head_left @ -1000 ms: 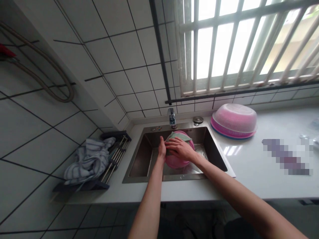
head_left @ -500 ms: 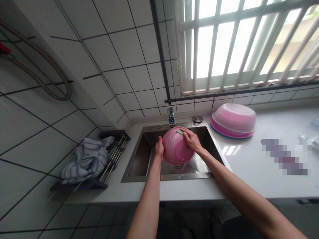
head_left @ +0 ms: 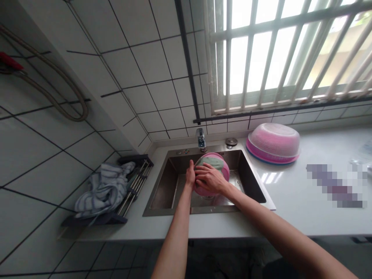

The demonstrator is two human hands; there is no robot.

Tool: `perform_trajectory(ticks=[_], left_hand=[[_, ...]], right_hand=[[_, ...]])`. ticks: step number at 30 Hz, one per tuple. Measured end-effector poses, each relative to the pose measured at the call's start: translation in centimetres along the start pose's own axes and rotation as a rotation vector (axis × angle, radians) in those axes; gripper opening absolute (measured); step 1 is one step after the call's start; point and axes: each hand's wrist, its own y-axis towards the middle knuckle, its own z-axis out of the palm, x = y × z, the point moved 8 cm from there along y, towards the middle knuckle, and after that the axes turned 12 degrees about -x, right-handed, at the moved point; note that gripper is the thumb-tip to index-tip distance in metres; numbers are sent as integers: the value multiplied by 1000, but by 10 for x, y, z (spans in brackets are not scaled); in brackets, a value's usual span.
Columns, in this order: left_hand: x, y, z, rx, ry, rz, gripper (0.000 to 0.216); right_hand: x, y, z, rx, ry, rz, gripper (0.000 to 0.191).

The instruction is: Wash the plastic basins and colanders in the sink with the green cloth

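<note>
A pink plastic colander [head_left: 226, 171] is tilted over the sink [head_left: 162, 195], its outer side and base facing up. My left hand [head_left: 190, 176] grips its left rim, thumb up. My right hand [head_left: 212, 179] lies across the colander with its fingers pointing left, pressing a pale green cloth [head_left: 214, 161] on the surface. The cloth spreads out beyond the fingers. Part of the colander is hidden under my right hand and the cloth. The chrome faucet [head_left: 200, 138] stands just behind.
Upside-down basins or colanders [head_left: 273, 141] are stacked on the counter [head_left: 279, 201] at right. A drain strainer [head_left: 231, 142] sits behind the sink. At left, a striped towel [head_left: 101, 190] lies on a dish rack [head_left: 135, 190]. A barred window [head_left: 261, 58] is above; something blurred lies at right.
My right hand has moved left and down across the colander, toward my left hand. The green cloth now shows spread wide over the surface. The view has shifted slightly.
</note>
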Motion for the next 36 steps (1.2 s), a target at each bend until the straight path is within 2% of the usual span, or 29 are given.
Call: perform_trajectory(ticks=[3, 8, 13, 16, 18, 20, 21, 23, 26, 28, 31, 34, 36], left_hand=[[-4, 0, 0, 15, 18, 29, 83], [-5, -3, -15, -84, -7, 24, 80], [-2, -4, -29, -235, -21, -34, 78], [0, -3, -35, -312, -57, -63, 86], [1, -1, -38, -356, -83, -55, 91], [2, 1, -40, -386, -110, -39, 93], [3, 2, -40, -395, -120, -32, 94], [4, 4, -40, -402, -122, -16, 94], [0, 5, -38, -396, -80, 52, 93], [-5, 5, -35, -381, -38, 107, 91], [-9, 5, -32, -333, -12, 115, 88], [-6, 6, -36, -338, -41, 43, 85], [-1, 6, -40, -351, -59, -28, 83]], right_hand=[[-37, -1, -19, -103, 3, 156, 33], [-105, -22, -35, -281, 144, 529, 44], [-159, -69, -25, -495, 252, 1005, 55], [-168, -95, 3, -599, 444, 1273, 53], [-161, -107, 29, -659, 672, 1468, 48], [-142, -110, 49, -799, 943, 1598, 42], [-131, -106, 55, -863, 1082, 1609, 40], [-104, -91, 64, -900, 1353, 1580, 39], [-62, -72, 68, -847, 1647, 1627, 47], [-36, -58, 66, -727, 1778, 1650, 54], [-7, -40, 53, -598, 1922, 1601, 63], [4, -33, 27, -561, 1948, 1515, 53], [0, -34, 4, -583, 1908, 1449, 44]])
